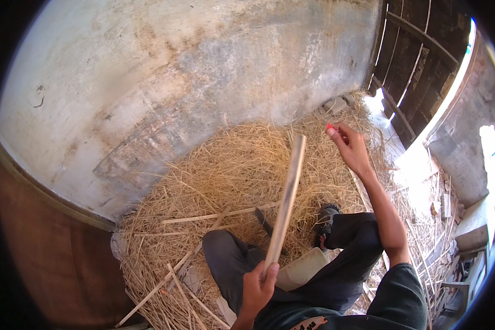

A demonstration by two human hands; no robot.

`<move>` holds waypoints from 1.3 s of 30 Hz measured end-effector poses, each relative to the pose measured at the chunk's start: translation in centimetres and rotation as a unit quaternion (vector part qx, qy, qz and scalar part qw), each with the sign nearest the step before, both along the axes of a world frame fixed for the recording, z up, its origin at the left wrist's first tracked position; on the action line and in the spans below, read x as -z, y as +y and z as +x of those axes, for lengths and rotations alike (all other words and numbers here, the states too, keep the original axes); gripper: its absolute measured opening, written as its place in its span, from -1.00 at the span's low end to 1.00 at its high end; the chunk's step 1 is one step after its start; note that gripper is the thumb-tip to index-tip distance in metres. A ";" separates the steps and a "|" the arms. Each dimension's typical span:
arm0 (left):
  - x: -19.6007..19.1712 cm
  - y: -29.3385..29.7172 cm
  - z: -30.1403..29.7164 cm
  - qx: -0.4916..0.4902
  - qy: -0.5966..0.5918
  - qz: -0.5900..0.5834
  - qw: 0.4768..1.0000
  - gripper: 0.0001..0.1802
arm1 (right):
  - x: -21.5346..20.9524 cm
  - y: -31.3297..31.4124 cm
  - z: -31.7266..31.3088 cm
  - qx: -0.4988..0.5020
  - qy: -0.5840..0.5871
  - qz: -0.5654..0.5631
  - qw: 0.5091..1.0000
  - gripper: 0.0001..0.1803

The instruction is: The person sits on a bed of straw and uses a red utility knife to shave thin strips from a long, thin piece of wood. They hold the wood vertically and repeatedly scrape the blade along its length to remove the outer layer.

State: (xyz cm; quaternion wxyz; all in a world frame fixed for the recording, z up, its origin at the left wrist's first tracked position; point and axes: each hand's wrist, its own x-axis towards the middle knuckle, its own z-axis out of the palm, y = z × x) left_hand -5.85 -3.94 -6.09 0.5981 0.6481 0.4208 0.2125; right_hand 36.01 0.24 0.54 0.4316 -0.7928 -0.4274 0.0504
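My left hand (258,290) is closed round the lower end of a flat bamboo strip (287,203), which slants up in front of me. Its upper end is free, over the straw. Held out to the upper right, my right hand (351,144) pinches a small red object (329,126) between thumb and fingertips; its kind is too small to make out. The two hands are well apart. Behind the strip, near my knee, a dark, narrow flat piece (263,221) is partly hidden. Between my legs sits a pale, cream-coloured block or container (302,269).
Straw (236,159) covers the ground, with several split bamboo strips (148,297) at the lower left. A stained wall (203,71) rises ahead. Dark wooden planks (418,60) stand at the upper right, a brown panel (55,236) at the left.
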 end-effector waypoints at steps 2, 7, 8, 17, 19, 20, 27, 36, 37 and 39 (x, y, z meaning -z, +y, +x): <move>0.8 1.2 0.5 -0.010 -0.023 -0.011 1.000 -0.65 | 1.1 -0.1 -0.7 -0.058 0.035 0.045 0.997 -0.48; -1.5 3.4 2.6 0.012 -0.092 -0.085 0.992 -0.62 | -1.7 -0.9 -5.7 -0.191 0.201 0.007 0.961 -0.39; -1.8 3.6 2.9 0.021 -0.102 -0.105 0.989 -0.62 | -1.7 -1.0 -6.5 -0.213 0.226 0.012 0.951 -0.40; -1.7 4.4 4.2 0.102 -0.090 -0.112 0.984 -0.65 | -1.1 -0.9 -9.3 -0.266 0.292 0.037 0.918 -0.48; -1.7 4.4 4.8 0.094 -0.061 -0.056 0.992 -0.62 | -0.9 -0.8 -9.3 -0.260 0.282 0.064 0.921 -0.49; -1.5 4.4 4.9 0.089 -0.047 -0.028 0.995 -0.60 | -0.6 -0.8 -9.1 -0.256 0.269 0.069 0.926 -0.50; -3.1 5.0 6.1 0.019 -0.106 0.009 0.994 -0.57 | -1.1 -1.5 -9.8 -0.233 0.241 0.142 0.931 -0.58; -4.4 5.5 7.3 -0.005 -0.071 0.159 0.985 -0.53 | -0.7 -3.3 -13.5 -0.300 -0.200 0.127 0.924 -0.65; -5.0 5.3 7.3 -0.011 -0.041 0.178 0.983 -0.52 | -0.8 -3.4 -13.8 -0.295 -0.224 0.130 0.920 -0.67; -5.2 5.2 7.5 -0.023 -0.009 0.212 0.977 -0.52 | -0.8 -3.7 -14.1 -0.283 -0.241 0.126 0.920 -0.68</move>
